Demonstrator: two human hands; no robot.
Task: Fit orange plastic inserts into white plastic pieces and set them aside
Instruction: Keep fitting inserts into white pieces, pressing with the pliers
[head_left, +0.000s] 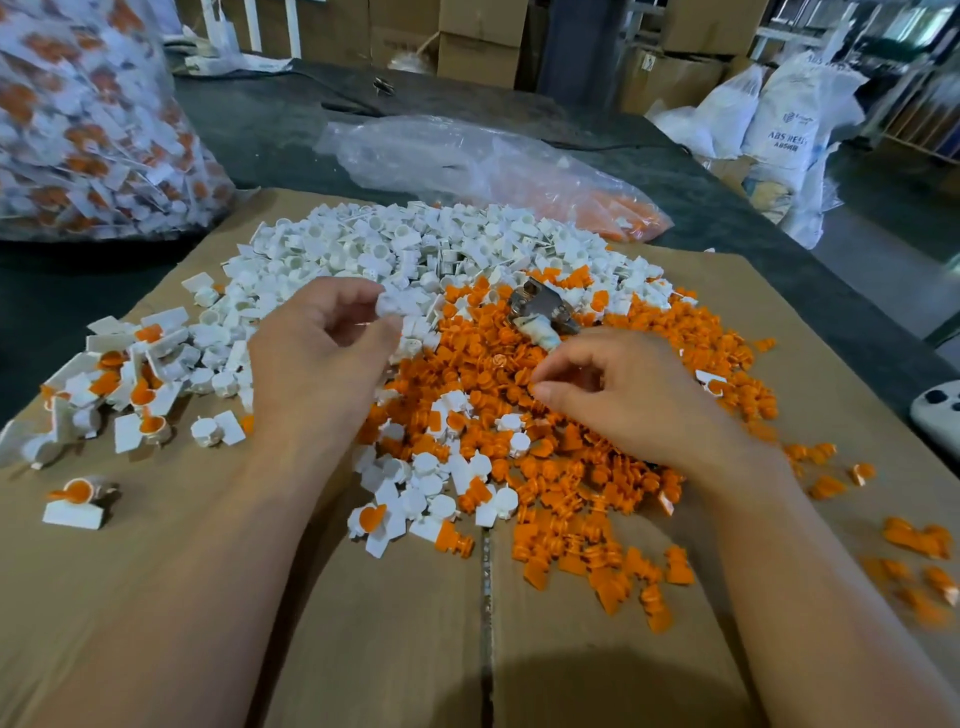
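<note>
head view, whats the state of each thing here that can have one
left hand: pinching one small white plastic piece
right hand: fingers curled over the heap of orange plastic inserts, grip unclear
heap of white plastic pieces: loose, no inserts
fitted white-and-orange pieces: set aside at left
large clear plastic bag: full of fitted pieces
grey metal tool: lying on the heaps, untouched

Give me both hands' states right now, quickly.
Left hand: pinching a small white plastic piece.
Right hand: fingers curled over the pile of orange plastic inserts; whether it holds one cannot be told.
</note>
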